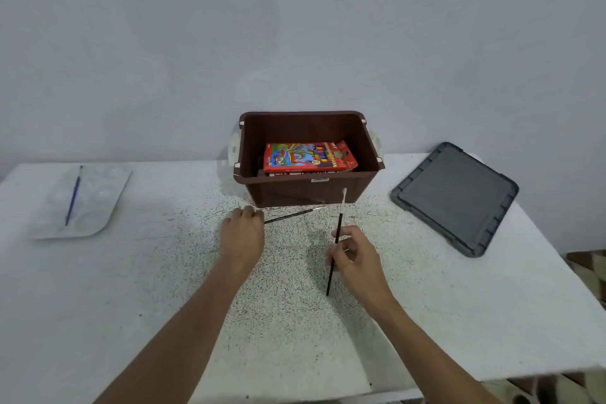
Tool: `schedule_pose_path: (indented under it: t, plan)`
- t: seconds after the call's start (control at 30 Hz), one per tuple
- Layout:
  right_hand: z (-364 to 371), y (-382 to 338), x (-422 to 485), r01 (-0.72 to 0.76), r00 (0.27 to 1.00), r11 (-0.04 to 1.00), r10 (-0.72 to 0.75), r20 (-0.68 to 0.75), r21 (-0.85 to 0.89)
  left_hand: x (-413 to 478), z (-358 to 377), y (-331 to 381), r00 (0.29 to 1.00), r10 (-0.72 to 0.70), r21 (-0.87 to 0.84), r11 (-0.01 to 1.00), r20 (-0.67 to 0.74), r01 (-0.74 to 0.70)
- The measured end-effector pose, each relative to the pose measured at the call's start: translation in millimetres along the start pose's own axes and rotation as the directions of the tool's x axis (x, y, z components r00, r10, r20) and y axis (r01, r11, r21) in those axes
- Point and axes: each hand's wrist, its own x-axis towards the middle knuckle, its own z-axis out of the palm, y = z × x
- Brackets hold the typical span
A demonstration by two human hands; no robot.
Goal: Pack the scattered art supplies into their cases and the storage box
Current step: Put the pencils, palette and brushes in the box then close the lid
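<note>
A brown storage box (305, 197) stands open at the table's far middle, with colourful red cases (306, 157) inside. My right hand (357, 256) pinches a black paintbrush (335, 248) held nearly upright, its white tip in front of the box wall. My left hand (242, 233) grips the end of a second black paintbrush (290, 216) that lies on the table just before the box. A blue paintbrush (73, 195) rests on a clear paint palette (98, 207) at the far left.
The box's dark grey lid (454, 198) lies flat at the right, close to the table's right edge. The white table (131, 305) has a speckled middle patch. A plain wall rises directly behind the box.
</note>
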Motion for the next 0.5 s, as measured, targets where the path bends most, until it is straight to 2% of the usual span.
schedule_pose_path:
  t: [0.07, 0.17, 0.23, 0.33, 0.5]
  plan:
    - [-0.2, -2.0, -0.9, 0.002, 1.0, 1.0, -0.002, 0.006, 0.015, -1.0, 0.6, -1.6, 1.0, 0.024, 0.021, 0.999, -0.014, -0.024]
    - [-0.8, -4.7, 0.3, -0.011, 1.0, 0.999, 0.01, 0.02, 0.038, -5.8, 1.1, -2.2, 0.997, 0.051, -0.047, 0.998, -0.049, -0.053]
    - [-1.2, -5.7, 2.6, -0.036, 0.999, 0.997, 0.034, 0.026, 0.067, -13.4, 0.7, 0.1, 0.998, 0.046, -0.195, 0.979, -0.047, -0.055]
    - [-2.5, -7.0, 5.7, -0.075, 0.997, 0.991, 0.071, 0.042, 0.108, -27.4, 0.3, 7.7, 0.997, 0.042, -0.455, 0.888, -0.071, -0.07]
    - [-5.0, -11.7, 9.2, -0.095, 0.993, 0.983, 0.082, 0.089, 0.155, -54.9, -7.2, 26.0, 0.996, 0.08, -0.62, 0.779, -0.046, -0.091]
